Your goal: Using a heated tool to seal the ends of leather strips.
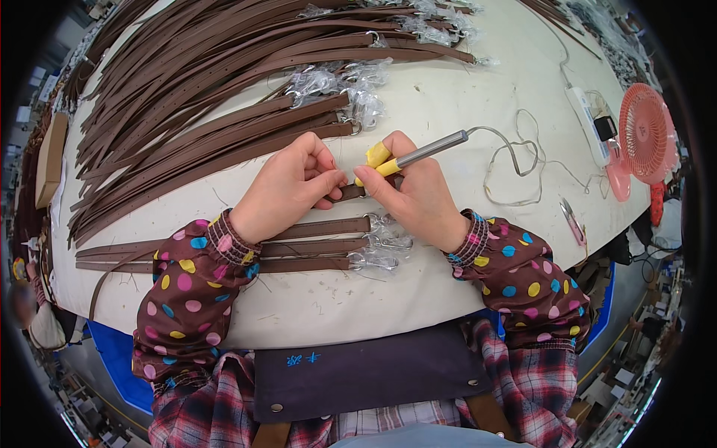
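Observation:
Between both hands is the end of a brown strap (349,193), most of it hidden under my left hand and forearm. My left hand (287,187) is closed, thumb and fingertips pinched at that strap end. My right hand (418,196) grips a corded pen-shaped tool with a grey handle and yellow front, perhaps a heating pen (433,147). Its front points toward my left fingertips, and the very tip cannot be made out. Yellow wrapping (379,154) covers part of my right index finger. Just below the hands lie several brown straps (314,247) with plastic-wrapped metal clasps (385,243).
A large pile of brown straps (202,60) covers the table's far left. More straps (246,134) lie in front of it. At right are a pink fan (644,134), a white power strip (588,125), a loose grey cord (515,200) and small thread snips (573,222) near the edge.

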`<control>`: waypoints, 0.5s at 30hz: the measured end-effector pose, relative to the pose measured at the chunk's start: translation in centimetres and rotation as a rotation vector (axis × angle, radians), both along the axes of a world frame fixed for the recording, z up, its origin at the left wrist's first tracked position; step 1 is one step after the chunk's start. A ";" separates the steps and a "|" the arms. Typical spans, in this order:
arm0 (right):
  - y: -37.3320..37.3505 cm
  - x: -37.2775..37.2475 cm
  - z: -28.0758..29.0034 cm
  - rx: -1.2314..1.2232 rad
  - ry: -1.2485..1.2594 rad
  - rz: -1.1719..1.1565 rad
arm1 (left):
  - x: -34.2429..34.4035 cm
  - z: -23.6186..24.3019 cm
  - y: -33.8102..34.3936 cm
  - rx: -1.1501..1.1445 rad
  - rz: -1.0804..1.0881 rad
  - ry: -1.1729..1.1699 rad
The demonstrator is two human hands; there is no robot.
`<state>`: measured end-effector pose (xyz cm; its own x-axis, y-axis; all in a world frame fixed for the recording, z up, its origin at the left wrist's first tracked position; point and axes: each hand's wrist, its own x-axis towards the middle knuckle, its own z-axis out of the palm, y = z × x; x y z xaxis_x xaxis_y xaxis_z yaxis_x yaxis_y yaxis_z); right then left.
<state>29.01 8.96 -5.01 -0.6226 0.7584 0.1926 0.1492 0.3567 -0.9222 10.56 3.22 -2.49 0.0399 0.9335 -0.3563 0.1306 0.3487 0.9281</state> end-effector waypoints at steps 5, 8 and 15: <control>0.0 0.1 0.0 -0.011 0.013 0.000 | 0.1 -0.1 -0.1 0.008 0.024 -0.030; 0.4 0.5 -0.1 -0.066 0.092 0.003 | 0.0 0.5 -0.4 0.210 -0.135 0.366; 1.4 2.0 -0.3 0.357 -0.031 0.023 | 0.5 0.7 -0.7 0.255 -0.269 0.690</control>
